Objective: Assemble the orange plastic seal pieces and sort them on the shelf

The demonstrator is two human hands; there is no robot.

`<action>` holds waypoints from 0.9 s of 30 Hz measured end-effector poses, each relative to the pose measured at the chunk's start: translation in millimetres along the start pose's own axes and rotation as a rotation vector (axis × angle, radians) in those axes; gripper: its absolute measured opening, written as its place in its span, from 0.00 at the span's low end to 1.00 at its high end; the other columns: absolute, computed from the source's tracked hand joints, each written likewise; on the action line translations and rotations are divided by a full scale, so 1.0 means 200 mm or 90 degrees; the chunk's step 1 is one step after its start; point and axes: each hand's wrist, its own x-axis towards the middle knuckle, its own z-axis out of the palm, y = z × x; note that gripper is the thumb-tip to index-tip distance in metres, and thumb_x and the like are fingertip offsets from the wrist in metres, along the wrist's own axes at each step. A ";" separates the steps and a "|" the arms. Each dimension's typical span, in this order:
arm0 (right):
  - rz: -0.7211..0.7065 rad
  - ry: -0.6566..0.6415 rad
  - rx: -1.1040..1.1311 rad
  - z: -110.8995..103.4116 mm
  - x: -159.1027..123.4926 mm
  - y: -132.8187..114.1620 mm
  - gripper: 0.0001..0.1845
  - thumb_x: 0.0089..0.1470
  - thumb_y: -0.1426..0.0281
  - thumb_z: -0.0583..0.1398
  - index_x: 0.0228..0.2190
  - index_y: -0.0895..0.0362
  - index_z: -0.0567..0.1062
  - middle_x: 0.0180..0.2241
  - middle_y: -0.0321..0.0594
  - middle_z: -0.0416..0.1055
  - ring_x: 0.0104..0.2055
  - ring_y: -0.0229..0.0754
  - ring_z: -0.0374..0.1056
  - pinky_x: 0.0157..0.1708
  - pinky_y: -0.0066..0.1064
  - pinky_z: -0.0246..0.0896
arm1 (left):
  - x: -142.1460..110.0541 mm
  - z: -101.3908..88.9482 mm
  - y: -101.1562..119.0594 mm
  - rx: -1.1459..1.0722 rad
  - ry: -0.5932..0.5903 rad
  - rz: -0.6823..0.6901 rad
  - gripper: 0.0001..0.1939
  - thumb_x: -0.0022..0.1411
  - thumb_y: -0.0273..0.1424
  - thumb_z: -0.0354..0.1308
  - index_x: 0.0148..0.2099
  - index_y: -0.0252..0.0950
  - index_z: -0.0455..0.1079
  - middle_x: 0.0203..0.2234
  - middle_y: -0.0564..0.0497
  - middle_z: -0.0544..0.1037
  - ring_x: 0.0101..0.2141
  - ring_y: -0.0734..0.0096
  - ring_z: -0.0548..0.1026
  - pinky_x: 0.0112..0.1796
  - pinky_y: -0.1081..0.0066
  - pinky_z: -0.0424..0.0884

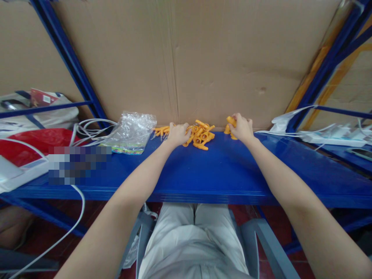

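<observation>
A heap of small orange plastic pieces (200, 135), several with hollow round ends, lies near the back of the blue table. Left of it are more orange pieces with thin metal chains (161, 131). My left hand (178, 134) rests palm down between these two groups, touching their edges; its thumb and fingers look apart, though the undersides are hidden. At the right, my right hand (243, 127) has its fingers closed round an orange plastic piece (231, 120). Other orange pieces (227, 129) stand on the table just below that hand.
A clear plastic bag (132, 131) lies left of the pieces, near white cables (94, 126) and a red bag (43, 139). Cardboard (203, 62) walls off the back between blue posts. A white power strip (331, 138) and a phone (362, 154) lie at the right.
</observation>
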 end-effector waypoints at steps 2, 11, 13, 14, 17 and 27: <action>0.085 0.048 0.038 -0.01 0.03 0.07 0.26 0.61 0.66 0.55 0.59 0.56 0.66 0.54 0.56 0.76 0.57 0.59 0.70 0.56 0.53 0.58 | 0.00 0.00 -0.01 -0.003 0.018 -0.029 0.17 0.73 0.32 0.43 0.49 0.35 0.73 0.45 0.37 0.83 0.49 0.48 0.79 0.55 0.47 0.62; 0.410 0.073 0.017 -0.04 0.07 0.32 0.17 0.56 0.66 0.60 0.47 0.55 0.75 0.49 0.54 0.77 0.57 0.59 0.70 0.58 0.58 0.58 | -0.01 0.01 -0.08 0.007 0.069 -0.087 0.16 0.70 0.28 0.46 0.48 0.37 0.75 0.55 0.37 0.76 0.59 0.45 0.71 0.59 0.45 0.61; 0.449 0.030 0.013 -0.03 0.05 0.36 0.16 0.54 0.68 0.62 0.46 0.56 0.76 0.49 0.54 0.77 0.57 0.59 0.71 0.59 0.57 0.59 | -0.01 0.01 -0.08 0.011 0.071 -0.092 0.16 0.70 0.28 0.46 0.48 0.37 0.76 0.54 0.37 0.77 0.58 0.46 0.72 0.57 0.46 0.62; 0.464 0.011 0.016 -0.02 0.05 0.37 0.17 0.53 0.69 0.63 0.46 0.56 0.76 0.49 0.54 0.77 0.58 0.59 0.71 0.60 0.56 0.59 | -0.01 0.01 -0.09 0.008 0.068 -0.096 0.17 0.70 0.28 0.46 0.48 0.37 0.76 0.53 0.37 0.78 0.57 0.46 0.73 0.56 0.47 0.62; 0.481 -0.028 0.044 -0.01 0.03 0.42 0.17 0.52 0.70 0.64 0.46 0.57 0.76 0.49 0.54 0.77 0.57 0.58 0.72 0.58 0.53 0.63 | 0.00 0.01 -0.09 -0.007 0.043 -0.111 0.18 0.69 0.27 0.44 0.49 0.37 0.75 0.48 0.38 0.82 0.53 0.47 0.78 0.54 0.49 0.62; 0.264 -0.112 0.013 0.10 -0.01 0.53 0.18 0.50 0.73 0.64 0.45 0.58 0.76 0.45 0.58 0.80 0.51 0.61 0.77 0.50 0.49 0.70 | 0.00 0.01 -0.11 -0.020 0.056 -0.133 0.21 0.69 0.26 0.42 0.56 0.35 0.71 0.47 0.35 0.84 0.51 0.48 0.80 0.53 0.51 0.64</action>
